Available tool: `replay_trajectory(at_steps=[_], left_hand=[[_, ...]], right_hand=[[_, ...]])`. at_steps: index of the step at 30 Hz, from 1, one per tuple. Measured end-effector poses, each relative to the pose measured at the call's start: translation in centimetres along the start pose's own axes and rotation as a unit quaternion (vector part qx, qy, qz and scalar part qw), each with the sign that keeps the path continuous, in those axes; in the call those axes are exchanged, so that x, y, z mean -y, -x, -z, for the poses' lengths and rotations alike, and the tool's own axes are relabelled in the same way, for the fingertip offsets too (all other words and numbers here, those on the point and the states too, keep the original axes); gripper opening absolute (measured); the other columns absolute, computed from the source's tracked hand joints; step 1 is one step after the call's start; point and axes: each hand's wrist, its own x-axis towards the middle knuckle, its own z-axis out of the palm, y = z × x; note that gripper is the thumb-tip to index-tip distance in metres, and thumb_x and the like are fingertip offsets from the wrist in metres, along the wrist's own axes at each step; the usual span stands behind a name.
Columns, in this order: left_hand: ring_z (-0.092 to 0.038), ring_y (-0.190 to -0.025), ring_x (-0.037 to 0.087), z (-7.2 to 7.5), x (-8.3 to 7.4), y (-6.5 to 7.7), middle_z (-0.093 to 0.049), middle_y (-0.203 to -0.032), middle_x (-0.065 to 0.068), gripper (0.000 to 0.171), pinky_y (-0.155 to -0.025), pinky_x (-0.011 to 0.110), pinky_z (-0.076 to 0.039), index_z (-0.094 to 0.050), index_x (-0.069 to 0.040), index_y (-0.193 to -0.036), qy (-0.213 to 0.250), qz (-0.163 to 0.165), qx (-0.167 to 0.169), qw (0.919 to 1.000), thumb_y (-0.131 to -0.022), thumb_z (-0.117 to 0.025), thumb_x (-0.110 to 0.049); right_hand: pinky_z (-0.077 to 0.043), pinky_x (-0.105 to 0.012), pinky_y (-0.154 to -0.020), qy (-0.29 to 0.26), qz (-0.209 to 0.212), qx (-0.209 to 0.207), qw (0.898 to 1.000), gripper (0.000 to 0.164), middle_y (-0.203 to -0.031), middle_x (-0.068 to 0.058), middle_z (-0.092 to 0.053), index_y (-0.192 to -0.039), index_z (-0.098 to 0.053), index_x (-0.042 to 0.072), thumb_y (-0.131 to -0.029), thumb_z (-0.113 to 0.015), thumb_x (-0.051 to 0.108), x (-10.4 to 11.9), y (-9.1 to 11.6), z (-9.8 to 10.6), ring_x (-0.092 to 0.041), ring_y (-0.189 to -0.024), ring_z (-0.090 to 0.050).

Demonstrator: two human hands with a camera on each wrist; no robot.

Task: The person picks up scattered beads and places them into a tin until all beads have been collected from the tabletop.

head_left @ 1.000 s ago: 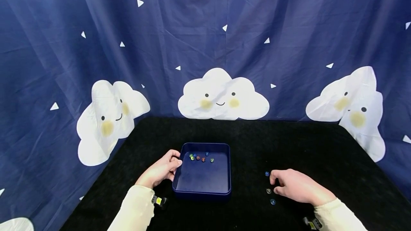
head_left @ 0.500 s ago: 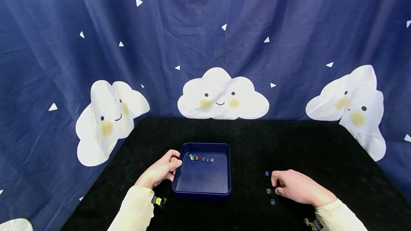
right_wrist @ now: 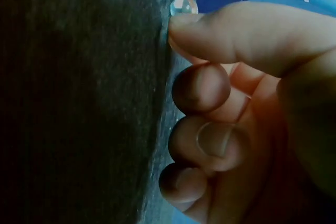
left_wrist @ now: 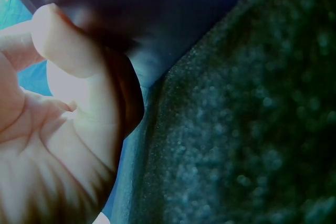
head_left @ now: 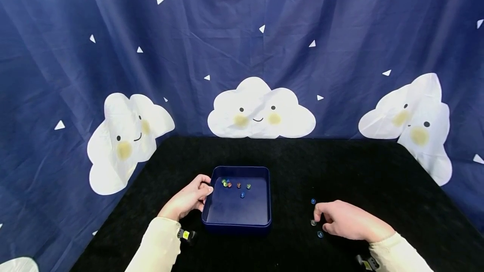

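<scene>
My left hand (head_left: 188,197) grips the left wall of a blue square tray (head_left: 239,224), its thumb over the rim. In the left wrist view, the thumb of that hand (left_wrist: 79,108) lies against the blurred tray wall. Inside the tray lie several small glass marbles, among them a blue marble (head_left: 242,195) and a green marble (head_left: 248,186). My right hand (head_left: 351,219) is low over the cloth, its index finger bent down beside a clear marble (head_left: 313,223). Thumb and index stand apart in the head view. In the right wrist view, the clear marble (right_wrist: 184,5) shows just beyond the thumb tip; any contact is unclear.
Farther off lies a blue marble (head_left: 313,201), and nearer the person another blue marble (head_left: 320,234). Black cloth (head_left: 287,158) covers the table. Behind it hangs a dark blue curtain (head_left: 189,53) with white clouds and triangles.
In the tray, one blue marble has rolled toward the person and a red one slightly left. My right index finger has come left and down to the clear marble. The left hand stays.
</scene>
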Motion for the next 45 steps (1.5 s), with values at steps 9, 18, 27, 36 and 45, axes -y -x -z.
replay_trajectory(at_steps=[9,18,27,36,45], left_hand=[[-0.051,-0.067,0.017,0.1,0.0,-0.1,-0.053,-0.094,0.013,0.040,-0.051,0.028,-0.052,-0.034,0.001,-0.131,0.002,0.001,0.001,1.0000,-0.100,-0.056,-0.012],[-0.051,-0.067,0.015,0.0,0.1,0.1,-0.052,-0.092,0.010,0.041,-0.052,0.029,-0.053,-0.033,0.002,-0.131,0.002,0.005,0.003,1.0000,-0.100,-0.056,-0.011],[-0.051,-0.067,0.016,0.1,0.1,0.1,-0.052,-0.092,0.011,0.041,-0.051,0.029,-0.052,-0.034,0.001,-0.132,0.004,0.006,-0.002,1.0000,-0.100,-0.056,-0.011],[-0.050,-0.067,0.016,0.0,0.1,-0.1,-0.052,-0.091,0.009,0.040,-0.050,0.028,-0.051,-0.035,0.001,-0.132,0.003,0.006,-0.003,1.0000,-0.100,-0.056,-0.011],[-0.050,-0.067,0.016,0.0,0.0,0.0,-0.052,-0.090,0.009,0.041,-0.050,0.028,-0.051,-0.035,0.001,-0.132,0.000,0.007,-0.006,1.0000,-0.099,-0.057,-0.011]], right_hand=[[-0.042,-0.025,-0.059,0.006,0.003,0.013,1.000,0.026,-0.070,0.018,-0.052,-0.103,-0.063,0.032,-0.086,-0.074,0.016,0.9,-1.0,-0.4,-0.001,-0.060,-0.049],[-0.044,-0.023,-0.061,0.050,0.066,-0.032,0.996,0.021,-0.068,0.022,-0.048,-0.091,-0.061,0.031,-0.089,-0.074,0.015,3.0,-3.5,-0.3,0.002,-0.061,-0.047],[-0.042,-0.023,-0.058,0.078,0.095,-0.108,0.986,0.018,-0.062,0.020,-0.039,-0.096,-0.063,0.030,-0.089,-0.075,0.018,6.1,-6.0,1.0,0.001,-0.056,-0.042],[-0.043,-0.023,-0.059,0.089,0.117,-0.091,0.985,0.012,-0.060,0.019,-0.042,-0.097,-0.065,0.029,-0.091,-0.072,0.021,8.7,-7.8,0.0,0.000,-0.056,-0.044],[-0.051,-0.027,-0.069,0.093,0.126,-0.093,0.983,0.013,-0.088,0.020,-0.065,-0.102,-0.070,0.024,-0.093,-0.070,0.015,9.7,-8.7,-0.6,0.001,-0.073,-0.056]])
